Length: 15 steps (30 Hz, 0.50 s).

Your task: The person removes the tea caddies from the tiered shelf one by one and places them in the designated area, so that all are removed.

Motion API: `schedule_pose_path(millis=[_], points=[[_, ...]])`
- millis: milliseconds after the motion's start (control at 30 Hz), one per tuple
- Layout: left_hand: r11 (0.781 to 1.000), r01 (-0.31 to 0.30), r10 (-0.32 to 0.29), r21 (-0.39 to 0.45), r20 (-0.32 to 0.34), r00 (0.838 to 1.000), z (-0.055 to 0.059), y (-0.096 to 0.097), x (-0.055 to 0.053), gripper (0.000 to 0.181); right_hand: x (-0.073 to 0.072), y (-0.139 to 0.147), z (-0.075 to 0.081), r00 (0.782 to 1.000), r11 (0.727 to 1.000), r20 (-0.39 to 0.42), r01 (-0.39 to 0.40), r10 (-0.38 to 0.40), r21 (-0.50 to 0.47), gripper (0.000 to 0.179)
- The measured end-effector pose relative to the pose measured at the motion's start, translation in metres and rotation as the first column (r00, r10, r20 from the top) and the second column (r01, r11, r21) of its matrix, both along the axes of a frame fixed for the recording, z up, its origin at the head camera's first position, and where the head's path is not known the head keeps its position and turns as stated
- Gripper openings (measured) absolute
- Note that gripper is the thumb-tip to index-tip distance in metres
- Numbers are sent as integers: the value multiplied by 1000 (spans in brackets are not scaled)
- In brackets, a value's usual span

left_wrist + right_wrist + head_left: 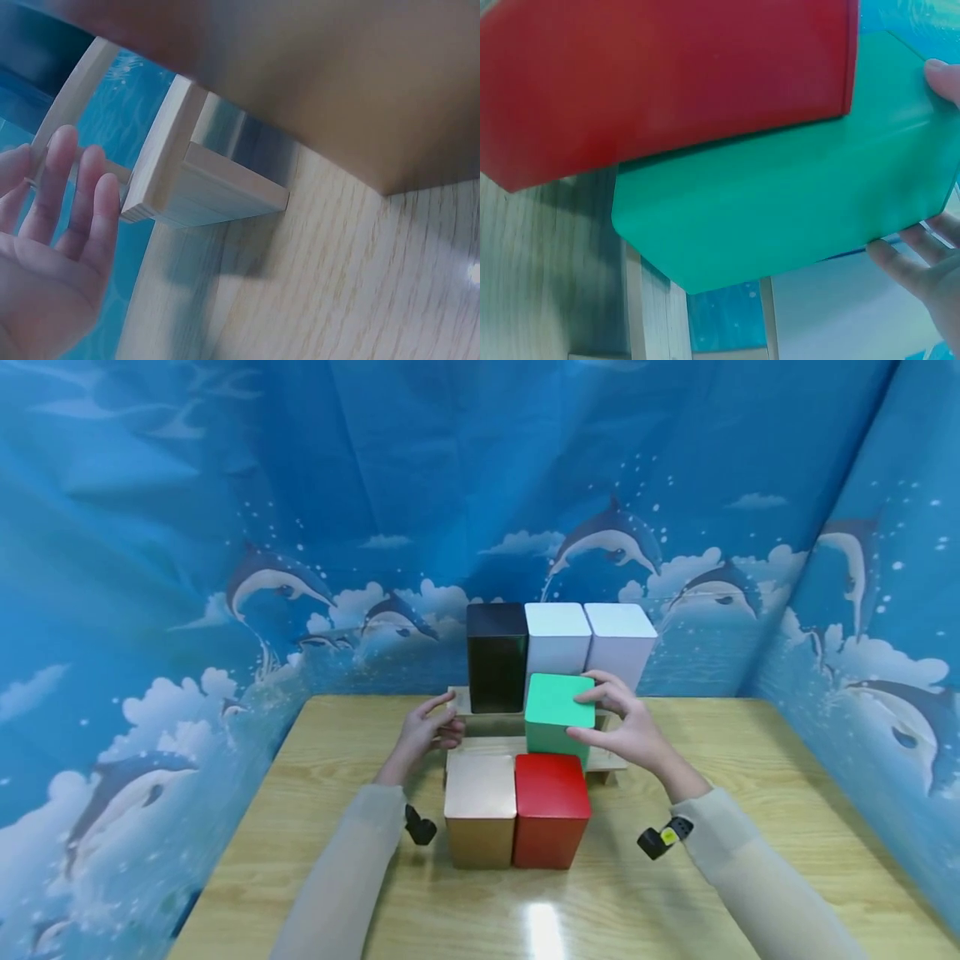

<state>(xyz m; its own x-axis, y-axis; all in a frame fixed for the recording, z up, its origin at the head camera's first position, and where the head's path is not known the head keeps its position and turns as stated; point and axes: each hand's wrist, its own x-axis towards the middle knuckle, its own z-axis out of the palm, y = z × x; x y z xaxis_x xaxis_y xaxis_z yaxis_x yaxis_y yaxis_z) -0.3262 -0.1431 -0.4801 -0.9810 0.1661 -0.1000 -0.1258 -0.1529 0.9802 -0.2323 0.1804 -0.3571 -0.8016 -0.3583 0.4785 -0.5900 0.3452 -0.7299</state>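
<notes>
My right hand (pixel 630 731) grips the green rectangular canister (pixel 555 702), thumb on the near side and fingers at the far side. The canister stands at the lower step (pixel 487 746) of a wooden stand; its base is hidden behind the red canister (pixel 552 785) in the head view. The left hand (pixel 429 732), fingers loosely bent, is at the left end of the upper shelf (pixel 459 700). In the left wrist view its fingertips overlap the shelf's end; whether they press on it is unclear. A gold canister (pixel 480 789) stands touching the red one on the table.
On the upper shelf stand a black canister (pixel 497 656) and two white ones, the middle one (pixel 557 631) beside the right one (pixel 621 639). The wooden table (pixel 337 827) carries the stand. A blue dolphin-print curtain (pixel 420 485) hangs behind and at both sides.
</notes>
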Motion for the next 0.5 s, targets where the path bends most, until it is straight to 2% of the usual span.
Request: schedule_pose_path(millis=[333,500], points=[[1000,-7,7,-13,-5,1000,-2,0,1,39,7,16,0,998,999,-29,49,-49,9,35],[1000,-9,9,-7,10,1000,4,1,2,40,11,23,2,996,998,-63,58,-58,5,36]])
